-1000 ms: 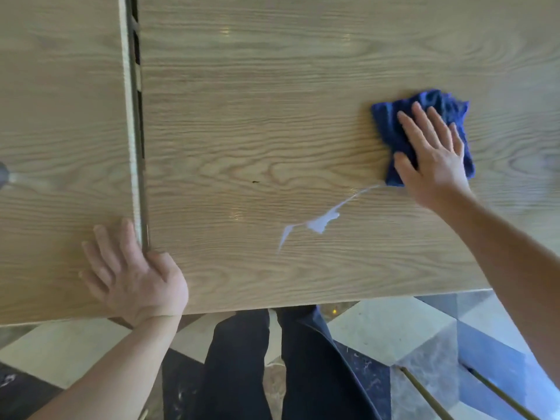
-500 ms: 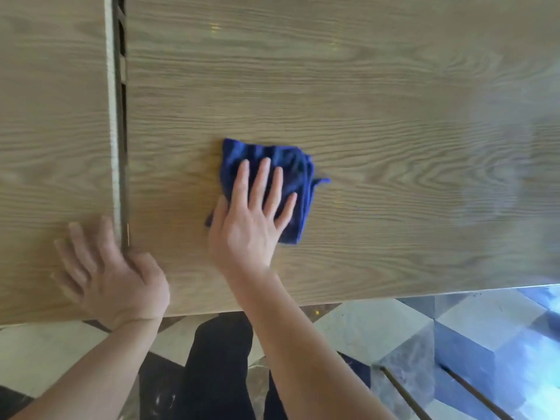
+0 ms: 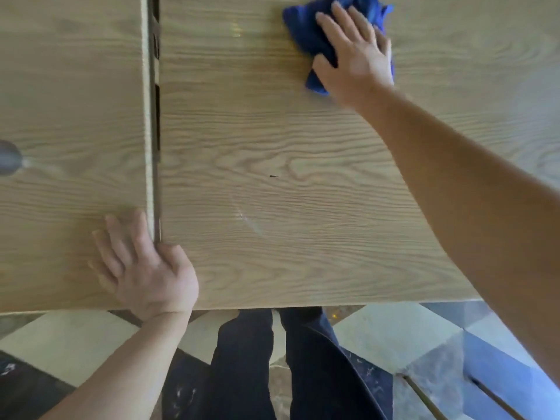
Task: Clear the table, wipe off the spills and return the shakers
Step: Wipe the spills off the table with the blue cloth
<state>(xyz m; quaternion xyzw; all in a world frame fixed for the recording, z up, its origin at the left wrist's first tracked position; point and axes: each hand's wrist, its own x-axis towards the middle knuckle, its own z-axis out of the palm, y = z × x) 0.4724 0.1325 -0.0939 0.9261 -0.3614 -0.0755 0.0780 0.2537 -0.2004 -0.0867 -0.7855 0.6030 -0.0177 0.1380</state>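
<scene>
My right hand [image 3: 356, 56] presses flat on a crumpled blue cloth [image 3: 306, 31] at the far upper part of the light wooden table [image 3: 303, 237]. My left hand [image 3: 145, 268] lies palm down, fingers spread, on the table's near edge, across the gap between the two tabletops. A faint thin wet streak [image 3: 248, 222] shows on the wood near the front middle. A small dark speck [image 3: 273, 176] sits above it. No shakers are in sight.
A narrow dark gap [image 3: 155, 116] runs front to back between the left tabletop [image 3: 69, 116] and the right one. A grey round object [image 3: 7, 157] shows at the far left edge. Below the near edge are my dark trousers [image 3: 242, 359] and a patterned tile floor [image 3: 424, 344].
My right hand slid the cloth from the right over the white spill, then far up and right. The white spill is gone, with only a faint streak left. My left hand stayed put.
</scene>
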